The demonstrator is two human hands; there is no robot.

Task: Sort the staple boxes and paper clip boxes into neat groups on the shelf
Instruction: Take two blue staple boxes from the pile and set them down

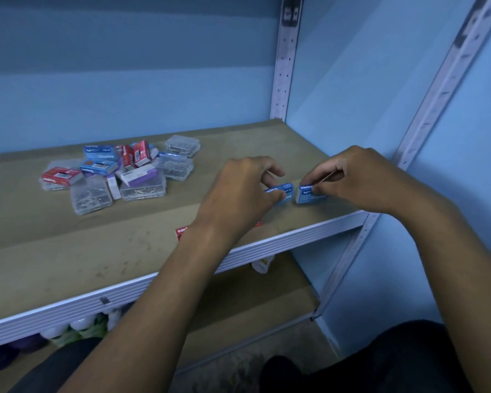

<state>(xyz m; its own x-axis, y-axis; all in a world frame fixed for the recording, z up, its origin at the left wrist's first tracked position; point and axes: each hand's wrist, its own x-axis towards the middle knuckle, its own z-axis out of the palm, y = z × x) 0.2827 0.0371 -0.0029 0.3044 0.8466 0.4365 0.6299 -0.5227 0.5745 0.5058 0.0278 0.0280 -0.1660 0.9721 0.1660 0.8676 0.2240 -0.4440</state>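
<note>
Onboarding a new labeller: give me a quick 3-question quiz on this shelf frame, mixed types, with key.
1. True or false: each hand holds a blue staple box.
2. Where is the unsorted pile? A) left of the hands B) right of the hands C) on the lower shelf
3. Fill in: a ___ box peeks out under the left wrist.

Key:
1. True: left hand grips the left blue box, right hand the right blue box.
2. A: the pile lies on the shelf board.
3. Red: the red box.

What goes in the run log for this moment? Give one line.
left hand grips blue staple box | right hand grips second blue staple box | boxes apart on shelf | mixed pile unsorted
</note>
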